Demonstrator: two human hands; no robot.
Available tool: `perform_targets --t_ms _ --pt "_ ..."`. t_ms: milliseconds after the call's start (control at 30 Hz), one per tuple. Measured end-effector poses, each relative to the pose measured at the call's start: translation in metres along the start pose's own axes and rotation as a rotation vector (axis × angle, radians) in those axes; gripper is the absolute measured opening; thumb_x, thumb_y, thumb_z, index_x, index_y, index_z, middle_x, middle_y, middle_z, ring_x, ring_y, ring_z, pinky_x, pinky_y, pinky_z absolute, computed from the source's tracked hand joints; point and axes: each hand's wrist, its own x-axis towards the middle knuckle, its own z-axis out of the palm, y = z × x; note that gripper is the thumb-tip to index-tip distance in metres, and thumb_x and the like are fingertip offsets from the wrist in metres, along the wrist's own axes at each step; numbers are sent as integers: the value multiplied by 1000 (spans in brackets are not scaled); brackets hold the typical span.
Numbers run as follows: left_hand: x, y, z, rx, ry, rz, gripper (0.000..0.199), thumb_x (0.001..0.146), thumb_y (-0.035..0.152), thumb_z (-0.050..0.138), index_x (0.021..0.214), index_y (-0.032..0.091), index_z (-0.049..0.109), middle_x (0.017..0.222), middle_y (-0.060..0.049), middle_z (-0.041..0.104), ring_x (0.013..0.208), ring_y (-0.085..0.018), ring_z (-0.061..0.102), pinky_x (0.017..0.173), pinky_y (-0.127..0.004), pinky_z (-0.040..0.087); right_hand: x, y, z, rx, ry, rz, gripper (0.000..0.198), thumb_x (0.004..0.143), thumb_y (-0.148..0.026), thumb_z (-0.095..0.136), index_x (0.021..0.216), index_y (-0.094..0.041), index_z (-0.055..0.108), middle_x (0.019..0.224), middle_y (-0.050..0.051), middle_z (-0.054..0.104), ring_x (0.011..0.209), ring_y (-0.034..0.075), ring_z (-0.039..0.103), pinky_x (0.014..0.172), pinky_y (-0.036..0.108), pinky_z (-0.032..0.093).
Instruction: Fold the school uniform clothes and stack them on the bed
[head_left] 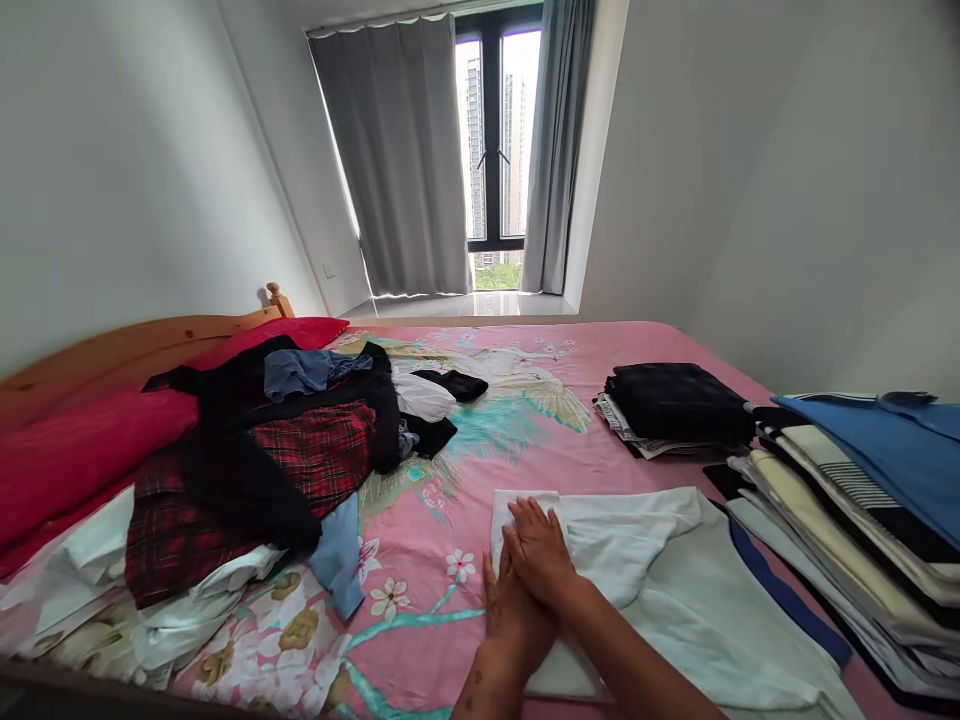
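A white shirt (690, 600) with a dark blue edge lies partly folded on the bed, its left side turned inward into a straight strip. My left hand (514, 615) rests flat on that folded edge, fingers stretched forward. Crossing over it, my right hand (541, 552) also lies flat, its fingertips on the white cloth. Neither hand grips anything. The palms and part of my left hand's fingers are hidden.
At right stands a tall stack of folded clothes (832, 500), with a smaller black-topped folded pile (675, 405) behind the shirt. Loose clothes (262, 460) heap up at left beside red pillows (97, 440). A pink floral sheet (420, 540) covers the bed.
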Motion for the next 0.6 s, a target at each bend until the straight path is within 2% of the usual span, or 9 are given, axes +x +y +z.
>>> perform_targets --t_ms 67,167,267,333,400,433,500,600 --pt "-1 2 -1 -7 -19 14 69 81 41 45 141 42 13 152 9 9 141 -26 -3 109 -53 -15 -4 4 8 46 -48 53 52 92 -38 26 133 -14 45 143 10 39 136 23 25 112 46 8" --pt "-1 -2 -8 -68 -18 34 75 76 36 50 142 40 14 153 7 12 141 -25 1 110 -56 -11 -7 16 8 82 -64 49 53 93 -37 20 136 -13 42 143 8 39 136 20 25 113 43 11" --pt "-2 -24 -15 -236 3 55 65 75 28 48 139 32 35 150 2 26 140 -22 15 115 -48 6 -15 24 2 85 -59 42 53 93 -36 22 137 -12 40 143 7 38 137 19 24 114 39 12" --pt "-4 -47 -18 -267 116 3 53 79 21 39 131 24 47 146 -1 36 137 -18 25 114 -38 19 -24 27 1 75 -47 42 53 92 -36 25 137 -11 40 144 8 37 137 20 23 114 40 11" --pt "-9 -69 -20 -186 210 -53 50 81 18 34 128 20 52 144 -4 40 136 -16 28 113 -34 23 -33 29 4 60 -21 21 53 92 -37 26 138 -12 39 145 7 34 138 20 21 114 41 10" --pt "-12 -77 -21 -119 213 -59 48 83 19 34 128 20 52 143 -4 41 136 -17 29 114 -35 22 -37 30 6 54 -4 7 53 93 -37 26 138 -13 38 146 6 33 138 20 19 114 41 9" --pt "-17 -85 -27 19 149 -27 46 85 24 36 128 24 51 143 -4 41 136 -20 28 114 -38 19 -42 31 9 50 26 -15 52 93 -38 25 139 -15 36 147 5 31 139 19 17 115 40 8" --pt "-19 -81 -36 173 45 15 46 87 28 39 132 30 46 147 -5 35 138 -23 24 114 -45 13 -42 34 13 72 54 -20 52 94 -39 24 139 -16 36 147 4 32 139 18 18 115 40 9"
